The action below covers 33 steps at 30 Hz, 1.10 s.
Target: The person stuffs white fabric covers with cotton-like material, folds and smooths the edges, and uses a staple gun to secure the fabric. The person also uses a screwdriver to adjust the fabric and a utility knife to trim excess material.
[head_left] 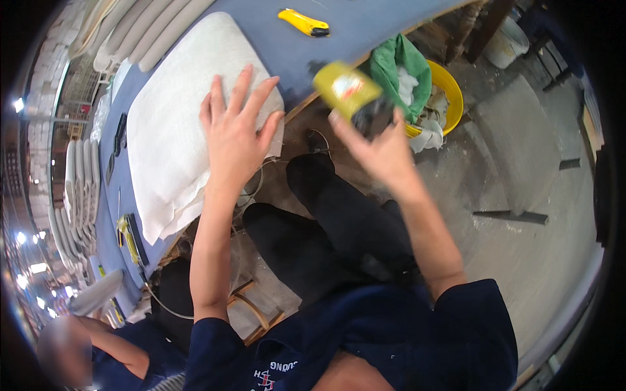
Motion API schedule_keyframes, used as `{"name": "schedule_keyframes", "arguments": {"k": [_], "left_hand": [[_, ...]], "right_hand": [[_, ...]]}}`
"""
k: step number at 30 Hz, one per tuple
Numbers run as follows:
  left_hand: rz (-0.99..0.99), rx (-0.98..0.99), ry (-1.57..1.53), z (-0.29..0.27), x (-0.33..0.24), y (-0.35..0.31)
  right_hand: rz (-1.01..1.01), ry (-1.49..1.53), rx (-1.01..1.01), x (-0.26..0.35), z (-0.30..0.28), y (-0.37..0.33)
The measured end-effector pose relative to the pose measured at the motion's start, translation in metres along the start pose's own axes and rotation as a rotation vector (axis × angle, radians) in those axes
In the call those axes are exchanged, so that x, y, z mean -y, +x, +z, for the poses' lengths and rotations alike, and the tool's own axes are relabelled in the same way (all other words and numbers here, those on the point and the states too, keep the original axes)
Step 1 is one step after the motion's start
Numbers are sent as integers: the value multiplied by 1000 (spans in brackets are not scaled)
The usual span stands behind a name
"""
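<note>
My left hand [236,127] lies spread and flat on a white fabric-covered seat pad [171,98], near its right side. The pad rests on a blue-topped table, and loose fabric hangs over the near edge. In my right hand [381,146] is a yellow-green block-shaped thing with a black lower part [352,92], held off the table's edge and right of the pad. It bears a white-and-red label; motion blur hides its exact kind. My right thumb shows against its near side, with the other fingers mostly hidden behind it.
A yellow utility knife [304,23] lies on the table [274,58]. Stacked grey pads [153,29] stand at the far left. A staple gun [132,241] with a hose lies left. A yellow bucket [451,98] holds a green bag [398,65]. Another person [130,345] sits lower left.
</note>
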<state>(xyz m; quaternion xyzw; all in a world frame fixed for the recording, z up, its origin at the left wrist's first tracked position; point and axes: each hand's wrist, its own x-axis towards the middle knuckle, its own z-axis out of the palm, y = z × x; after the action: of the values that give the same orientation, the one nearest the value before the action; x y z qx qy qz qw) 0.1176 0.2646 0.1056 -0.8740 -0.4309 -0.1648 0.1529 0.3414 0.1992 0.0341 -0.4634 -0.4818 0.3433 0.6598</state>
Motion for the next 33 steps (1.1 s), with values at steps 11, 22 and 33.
{"name": "schedule_keyframes", "arguments": {"k": [11, 22, 33], "left_hand": [[-87, -41, -159, -17, -3, -37], [-87, -145, -107, 9, -17, -2], [142, 186, -328, -2, 46, 74]], "right_hand": [[-276, -1441, 19, 14, -86, 270], [225, 211, 213, -2, 24, 24], [467, 615, 238, -7, 71, 18]]}}
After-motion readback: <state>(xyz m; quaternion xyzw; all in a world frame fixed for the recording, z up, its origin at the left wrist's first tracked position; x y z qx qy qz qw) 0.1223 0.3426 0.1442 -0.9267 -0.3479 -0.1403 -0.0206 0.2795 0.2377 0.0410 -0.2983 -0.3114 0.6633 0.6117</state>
